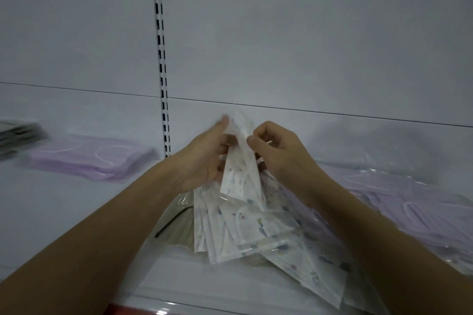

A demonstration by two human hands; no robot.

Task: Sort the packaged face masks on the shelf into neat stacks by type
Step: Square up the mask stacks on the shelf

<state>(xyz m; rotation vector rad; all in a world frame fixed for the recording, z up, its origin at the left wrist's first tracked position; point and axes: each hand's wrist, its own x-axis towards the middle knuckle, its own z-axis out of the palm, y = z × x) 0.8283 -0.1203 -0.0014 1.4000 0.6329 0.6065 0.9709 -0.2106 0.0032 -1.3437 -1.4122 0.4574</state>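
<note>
Both hands hold one white printed mask packet upright above the white shelf. My left hand grips its left side, thumb near the top. My right hand pinches its right edge with curled fingers. Under the hands lies a loose pile of white printed mask packets. A beige mask packet with a dark ear loop sticks out from under that pile on the left.
A stack of purple mask packets lies at the left, with dark packets at the far left edge. More purple mask packets spread loosely at the right. The slotted upright runs up the back wall. A red strip edges the shelf front.
</note>
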